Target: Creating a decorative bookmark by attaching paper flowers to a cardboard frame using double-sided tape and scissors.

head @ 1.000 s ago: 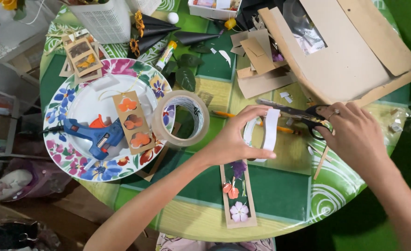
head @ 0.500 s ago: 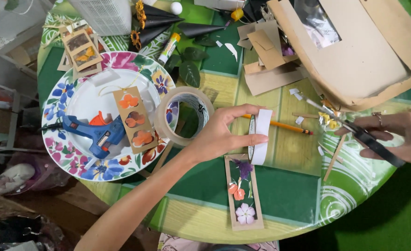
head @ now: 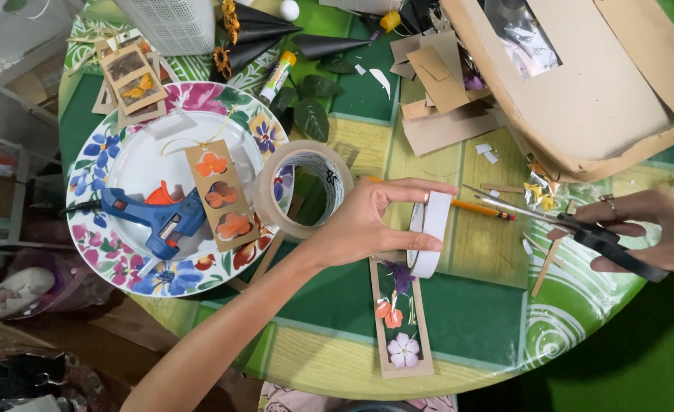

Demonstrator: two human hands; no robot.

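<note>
Now we pinch a small white tape roll (head: 428, 233) in our left hand (head: 364, 225), just above the brown card bookmark with pressed flowers (head: 399, 320) on the worktop (head: 474, 305) — our right hand (head: 649, 229) grips black-handled scissors (head: 558, 221); taping seems unfinished.

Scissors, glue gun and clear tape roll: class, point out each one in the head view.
scissors (head: 581, 227), head view, on the pivot by the dark handles.
glue gun (head: 154, 220), head view, on its blue body.
clear tape roll (head: 280, 179), head view, on its outer wall.
</note>
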